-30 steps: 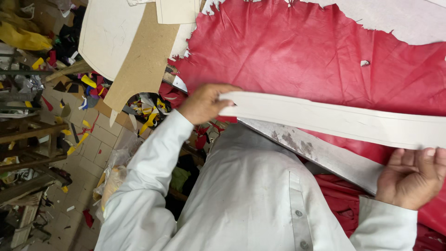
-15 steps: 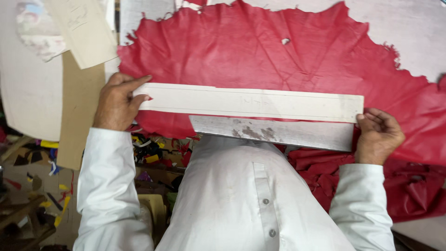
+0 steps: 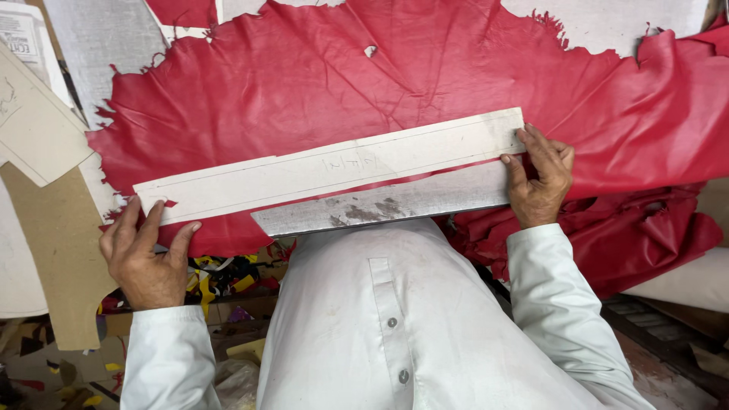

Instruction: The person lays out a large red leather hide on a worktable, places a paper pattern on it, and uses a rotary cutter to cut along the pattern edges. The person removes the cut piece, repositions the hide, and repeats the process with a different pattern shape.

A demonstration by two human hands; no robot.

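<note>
From the head camera, looking straight down, a long pale cardboard pattern strip point(image 3: 334, 168) lies slantwise across a large red leather hide with ragged edges point(image 3: 395, 68), its left end lower than its right. The left hand point(image 3: 144, 258) lies flat with fingers spread, the fingertips pressing the strip's left end onto the hide. The right hand point(image 3: 541, 178) curls round the strip's right end, fingers over the top and thumb at the edge, pinching it together with a grey, stained flat board point(image 3: 387, 206) that sits just beneath the strip and touches its lower edge.

To do this placing well, I judge that the strip should lie wholly on sound leather, away from the small hole point(image 3: 370, 51) near the top and the torn margins, with even pressure at both ends so it does not creep or bow.

At the upper left corner a white printed paper label point(image 3: 17, 34) lies on the grey worktop point(image 3: 91, 38); its text is left unread. Beside it rest beige cardboard pattern pieces point(image 3: 42, 137). Below the table edge, coloured leather offcuts point(image 3: 220, 277) are scattered on the floor.
</note>
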